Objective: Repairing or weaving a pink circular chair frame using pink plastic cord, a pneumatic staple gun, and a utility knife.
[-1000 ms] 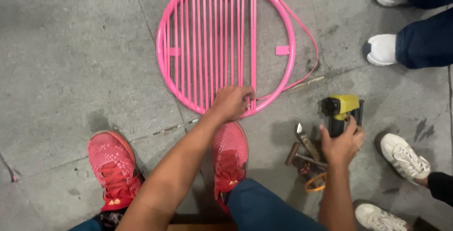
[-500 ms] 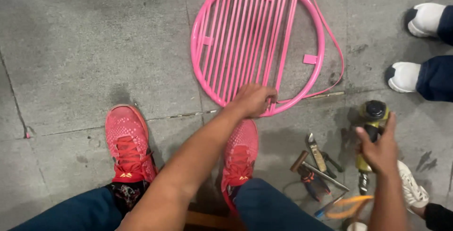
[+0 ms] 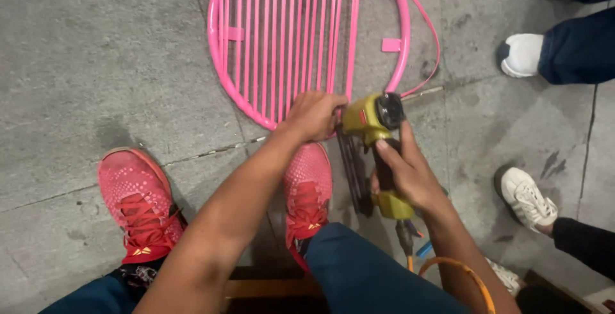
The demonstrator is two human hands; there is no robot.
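Note:
A round pink frame strung with pink cords lies flat on the concrete floor. My left hand grips its near rim and the cord ends there. My right hand holds a yellow air stapler by its handle. The stapler's nose sits against the rim right beside my left hand. A loose pink cord loops off the frame's right side.
My two red shoes stand just below the frame. An orange air hose trails from the stapler. Other people's feet are near: white shoes at the upper right, a white sneaker at the right.
My right hand has lifted the stapler from the floor at the right and brought it left to the frame's rim. My left hand stays on the rim. The view has moved closer.

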